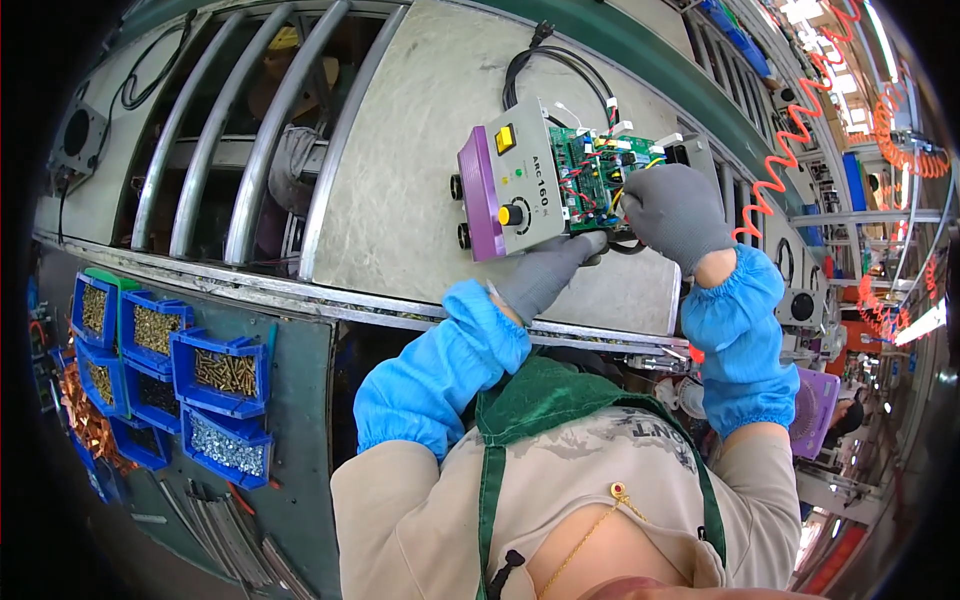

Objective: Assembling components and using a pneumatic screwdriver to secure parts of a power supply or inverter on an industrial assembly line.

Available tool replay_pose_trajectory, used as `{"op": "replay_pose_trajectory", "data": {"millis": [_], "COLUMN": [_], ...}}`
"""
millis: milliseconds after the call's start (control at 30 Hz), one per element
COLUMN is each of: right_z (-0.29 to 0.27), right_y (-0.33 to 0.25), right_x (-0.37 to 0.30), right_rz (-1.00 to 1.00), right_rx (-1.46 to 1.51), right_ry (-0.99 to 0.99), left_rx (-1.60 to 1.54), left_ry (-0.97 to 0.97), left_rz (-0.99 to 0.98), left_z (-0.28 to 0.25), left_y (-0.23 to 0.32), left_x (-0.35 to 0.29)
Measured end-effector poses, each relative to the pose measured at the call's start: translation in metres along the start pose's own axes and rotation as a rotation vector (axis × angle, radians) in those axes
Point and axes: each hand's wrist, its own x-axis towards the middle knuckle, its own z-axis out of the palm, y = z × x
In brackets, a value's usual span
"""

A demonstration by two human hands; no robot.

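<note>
An uncased welding machine (541,185) with a purple front frame, black knob and yellow switch lies on the worktable. Behind its front panel, the green circuit board (590,165) is exposed, with coloured wires across it. My left hand (548,277), in a grey glove, holds the machine's near lower edge beside the front panel; some of its fingers are hidden. Over the right part of the board, my right hand (680,213), gloved too, has its fingers bent and pressed together at the wires. What they pinch is hidden. A black power cord (560,52) loops behind the machine.
Blue bins (218,372) of screws and other small fasteners stand on the green surface at lower left. Metal rollers (270,140) run left of the table plate (400,170). An orange coiled hose (768,190) hangs at right. Another unit (78,135) sits at far left.
</note>
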Motion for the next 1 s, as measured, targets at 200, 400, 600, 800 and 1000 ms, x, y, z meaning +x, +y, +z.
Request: {"op": "replay_pose_trajectory", "data": {"millis": [200,400,600,800,1000], "right_z": [0.004,0.005,0.006,0.006,0.024], "right_y": [0.006,0.012,0.01,0.004,0.006], "right_x": [0.006,0.003,0.006,0.002,-0.012], "right_rz": [-0.04,-0.052,-0.059,-0.074,-0.006], "right_rx": [0.08,0.214,0.137,0.164,0.413], "right_ry": [-0.001,0.021,0.005,0.043,0.204], "left_rx": [0.042,-0.063,0.001,0.284,1.033], "left_ry": [0.021,0.005,0.016,-0.065,-0.394], "left_rz": [0.02,0.073,0.035,0.011,0.298], "left_z": [-0.003,-0.003,-0.003,-0.002,0.014], "left_y": [-0.007,-0.011,-0.002,0.009,0.076], "left_x": [0.007,0.005,0.006,-0.004,-0.067]}}
